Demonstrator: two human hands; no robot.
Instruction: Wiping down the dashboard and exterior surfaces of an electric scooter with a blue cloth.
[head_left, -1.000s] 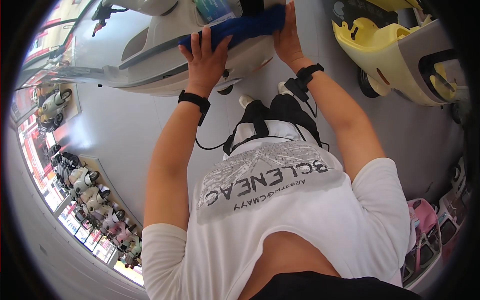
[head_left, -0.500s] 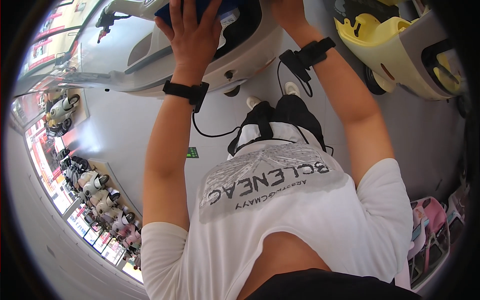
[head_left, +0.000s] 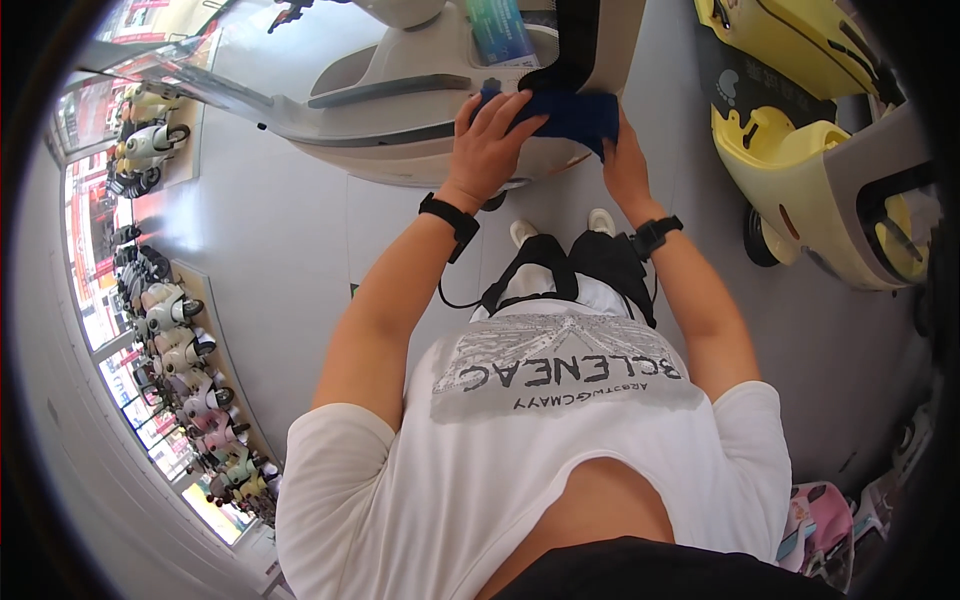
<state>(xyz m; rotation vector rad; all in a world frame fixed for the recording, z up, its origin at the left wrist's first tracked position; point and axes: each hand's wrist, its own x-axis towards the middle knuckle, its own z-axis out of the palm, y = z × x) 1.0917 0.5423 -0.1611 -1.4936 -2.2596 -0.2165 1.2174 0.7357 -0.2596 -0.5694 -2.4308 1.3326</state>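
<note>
With the left hand (head_left: 488, 150) and right hand (head_left: 627, 172) holding a blue cloth (head_left: 568, 114) on the scooter (head_left: 390, 155), the work looks unfinished (how much is left, I cannot tell).

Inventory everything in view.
Near scooter: 1, beige, top
Cloth: 1, blue, against near scooter
Packet: 1, bluish, on near scooter
Yellow scooter: 1+, yellow, right
Far scooters: many, mixed, left
Windows: several, bright, left
Floor: 1, grey, below
Pink item: 1+, pink, lower right
Shirt: 1, white, centre
Trousers: 1, mostly black, centre
Shoes: 2, whitish, centre
Wrist straps: 2, black, wrists
Left fingers: 1 set, bare, on cloth
Right fingers: 1 set, bare, at cloth
</note>
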